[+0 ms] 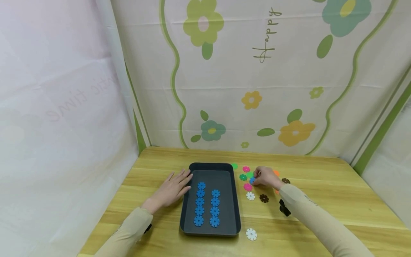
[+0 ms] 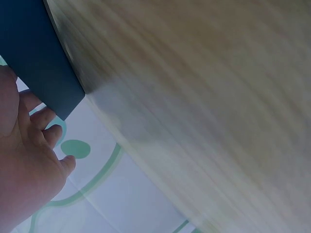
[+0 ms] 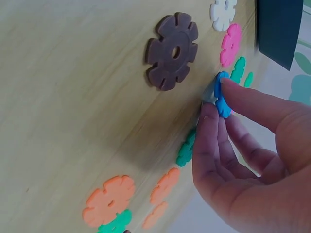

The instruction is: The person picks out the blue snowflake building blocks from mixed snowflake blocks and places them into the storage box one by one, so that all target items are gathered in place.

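My right hand pinches a blue notched disc between thumb and fingers, just over the loose discs right of the tray. My left hand rests with fairly straight fingers against the left rim of a dark tray. Inside the tray lie blue discs in two columns, a longer left column and a shorter right column. In the left wrist view, the left fingers touch the tray's side wall.
Loose discs lie right of the tray: pink, green, white, brown and orange. Another white disc sits near the tray's front right corner. A printed curtain hangs behind the wooden table.
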Demonstrator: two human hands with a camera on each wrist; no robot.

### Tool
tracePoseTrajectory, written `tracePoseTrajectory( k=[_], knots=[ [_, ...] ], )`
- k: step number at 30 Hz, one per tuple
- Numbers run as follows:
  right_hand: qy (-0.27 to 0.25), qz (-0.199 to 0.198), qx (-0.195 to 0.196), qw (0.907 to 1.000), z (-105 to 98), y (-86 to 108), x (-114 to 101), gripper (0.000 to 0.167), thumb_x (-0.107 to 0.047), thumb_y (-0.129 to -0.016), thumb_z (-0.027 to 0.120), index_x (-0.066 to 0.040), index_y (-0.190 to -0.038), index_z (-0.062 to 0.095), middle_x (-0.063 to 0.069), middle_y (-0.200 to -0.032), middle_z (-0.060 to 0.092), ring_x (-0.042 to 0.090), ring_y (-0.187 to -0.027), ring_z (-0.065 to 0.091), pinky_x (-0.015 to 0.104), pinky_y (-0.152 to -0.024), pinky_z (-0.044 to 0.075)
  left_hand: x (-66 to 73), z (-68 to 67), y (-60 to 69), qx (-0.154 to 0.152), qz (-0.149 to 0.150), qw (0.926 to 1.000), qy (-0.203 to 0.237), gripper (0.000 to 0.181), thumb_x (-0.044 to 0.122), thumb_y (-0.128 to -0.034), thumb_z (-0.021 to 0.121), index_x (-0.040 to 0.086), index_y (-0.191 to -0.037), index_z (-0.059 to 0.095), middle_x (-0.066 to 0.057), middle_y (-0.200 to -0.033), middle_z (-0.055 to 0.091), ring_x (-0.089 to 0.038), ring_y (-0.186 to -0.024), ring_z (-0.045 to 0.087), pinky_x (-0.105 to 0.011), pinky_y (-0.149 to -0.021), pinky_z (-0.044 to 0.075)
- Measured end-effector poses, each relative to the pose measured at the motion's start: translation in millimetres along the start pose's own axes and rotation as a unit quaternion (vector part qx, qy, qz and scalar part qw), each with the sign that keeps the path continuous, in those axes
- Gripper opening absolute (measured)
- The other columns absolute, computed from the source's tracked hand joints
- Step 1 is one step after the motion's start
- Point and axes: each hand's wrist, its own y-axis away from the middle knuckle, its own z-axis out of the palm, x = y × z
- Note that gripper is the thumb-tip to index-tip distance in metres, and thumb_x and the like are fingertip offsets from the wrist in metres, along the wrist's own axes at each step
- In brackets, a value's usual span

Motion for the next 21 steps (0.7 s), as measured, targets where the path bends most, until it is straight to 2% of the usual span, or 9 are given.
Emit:
tracePoseTrajectory(
  k=[5,10,15,21],
  knots=[
    [-0.024,-0.009,-0.009,0.9996,-2,2.7,2,0.017,-0.002,-0.083,0.074,0.005,-0.094,0.063,0.013,-0.084,0.068,0.018,-0.070,0.061,0.030,-0.062,0.051,-0.6,0.6,-0.2,0.002,0.002,1.0000,-0.006,0.056,0.037,-0.1051,0.047,0.010,-0.153,0.039,-0.011,-0.162,0.033,-0.032,-0.151,0.031,-0.062,-0.119,0.025],
    [-0.040,-0.017,-0.013,0.9990,-4,5.8,1,0.008,0.000,-0.089,0.067,0.006,-0.094,0.065,0.016,-0.085,0.069,0.022,-0.073,0.066,0.037,-0.066,0.057,-0.4,-1.1,-0.7,-0.010,0.000,0.9999,-0.007,0.056,0.038,-0.1056,0.045,0.012,-0.154,0.037,-0.010,-0.163,0.032,-0.031,-0.152,0.029,-0.062,-0.120,0.024],
    [-0.019,-0.024,-0.010,0.9995,-9,4.7,-4,0.008,-0.004,-0.091,0.066,0.004,-0.094,0.066,0.016,-0.088,0.069,0.022,-0.075,0.066,0.038,-0.069,0.057,-0.7,-0.9,-1.1,-0.011,0.001,0.9999,-0.006,0.056,0.037,-0.1054,0.046,0.011,-0.154,0.037,-0.011,-0.162,0.032,-0.032,-0.152,0.029,-0.062,-0.120,0.024],
    [-0.055,-0.032,-0.022,0.9977,-16,0.4,-18,0.010,-0.005,-0.094,0.063,0.004,-0.100,0.066,0.017,-0.087,0.069,0.035,-0.078,0.069,0.045,-0.071,0.059,-1.1,0.1,-1.5,-0.012,0.001,0.9999,-0.012,0.056,0.038,-0.1055,0.045,0.012,-0.155,0.036,-0.010,-0.163,0.032,-0.031,-0.152,0.029,-0.062,-0.120,0.024]
  ],
)
